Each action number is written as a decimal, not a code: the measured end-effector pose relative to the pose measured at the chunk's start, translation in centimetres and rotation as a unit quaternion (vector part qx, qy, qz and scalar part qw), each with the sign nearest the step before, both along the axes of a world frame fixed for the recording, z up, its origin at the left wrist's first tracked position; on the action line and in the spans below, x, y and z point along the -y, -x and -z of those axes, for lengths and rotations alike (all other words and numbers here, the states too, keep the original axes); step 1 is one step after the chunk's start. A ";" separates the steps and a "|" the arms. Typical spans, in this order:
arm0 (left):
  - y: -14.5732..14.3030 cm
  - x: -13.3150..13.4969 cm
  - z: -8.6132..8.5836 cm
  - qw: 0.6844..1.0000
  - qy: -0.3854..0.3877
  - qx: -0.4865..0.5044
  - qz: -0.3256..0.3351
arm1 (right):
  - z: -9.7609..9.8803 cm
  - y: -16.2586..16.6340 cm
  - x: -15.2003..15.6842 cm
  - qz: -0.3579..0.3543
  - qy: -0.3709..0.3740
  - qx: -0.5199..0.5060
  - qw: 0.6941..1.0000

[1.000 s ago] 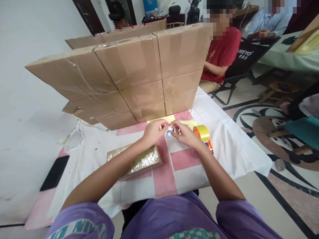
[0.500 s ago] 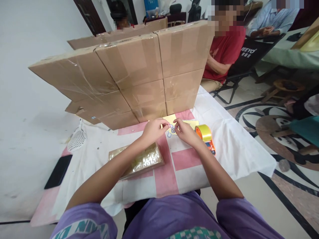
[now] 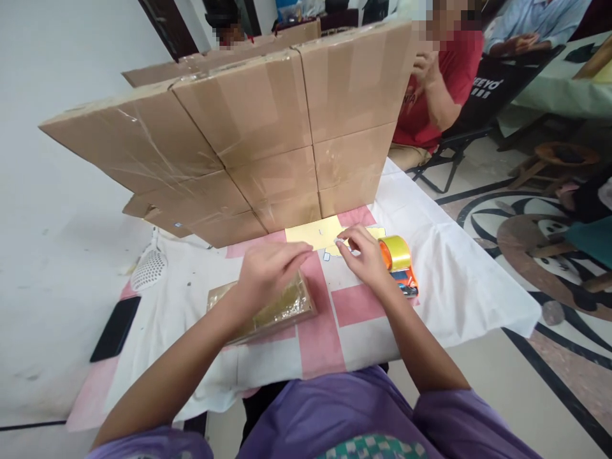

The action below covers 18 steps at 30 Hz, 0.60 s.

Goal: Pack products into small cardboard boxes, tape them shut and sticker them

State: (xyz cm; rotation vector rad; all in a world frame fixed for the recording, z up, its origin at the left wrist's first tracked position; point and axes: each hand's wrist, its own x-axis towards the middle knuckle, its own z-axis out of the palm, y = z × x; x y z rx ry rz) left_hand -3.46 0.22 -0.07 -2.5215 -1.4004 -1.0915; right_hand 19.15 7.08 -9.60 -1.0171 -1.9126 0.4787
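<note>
My left hand (image 3: pixel 268 274) hovers above the near end of a tape-wrapped cardboard box (image 3: pixel 291 306). Its thumb and fingers are pressed together, and whatever lies between them I cannot make out. Between the thumb and finger of my right hand (image 3: pixel 367 258) is a small whitish piece (image 3: pixel 339 241). Just beyond both hands lies a yellow paper sheet (image 3: pixel 306 234) with a small mark. A wavy-edged yellow paper cutout (image 3: pixel 377 233) is partly covered by my right hand. A small blue-outlined cutout (image 3: pixel 326 256) rests between the hands. To the right stands a tape dispenser (image 3: pixel 404 277) with yellow tape (image 3: pixel 398 253).
A wall of taped cardboard boxes (image 3: pixel 268 127) closes off the table's far side. On the left are a black phone (image 3: pixel 115 328) and a white perforated paddle (image 3: pixel 149 268). Behind the boxes at right sits a person in a red shirt (image 3: pixel 459 76).
My hands have drawn apart, the left moving left and nearer to me. More of the yellow sheet shows. The person in red has raised a hand.
</note>
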 end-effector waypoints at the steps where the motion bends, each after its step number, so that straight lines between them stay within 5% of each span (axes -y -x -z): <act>1: 0.4 1.0 -0.1 0.997 -0.063 -0.042 0.016 | -0.8 0.1 1.4 -0.037 -0.049 -0.053 0.997; 5: 1.1 4.2 -1.2 0.968 -0.174 -0.164 0.073 | -3.7 1.0 5.9 -0.116 -0.177 -0.130 0.969; 12: -0.3 6.1 -2.5 0.957 -0.200 -0.185 0.102 | -4.2 3.2 8.1 -0.127 -0.215 -0.202 0.947; 18: -0.7 6.7 -2.1 0.959 -0.189 -0.178 0.110 | -4.5 2.0 8.3 -0.150 -0.242 -0.156 0.946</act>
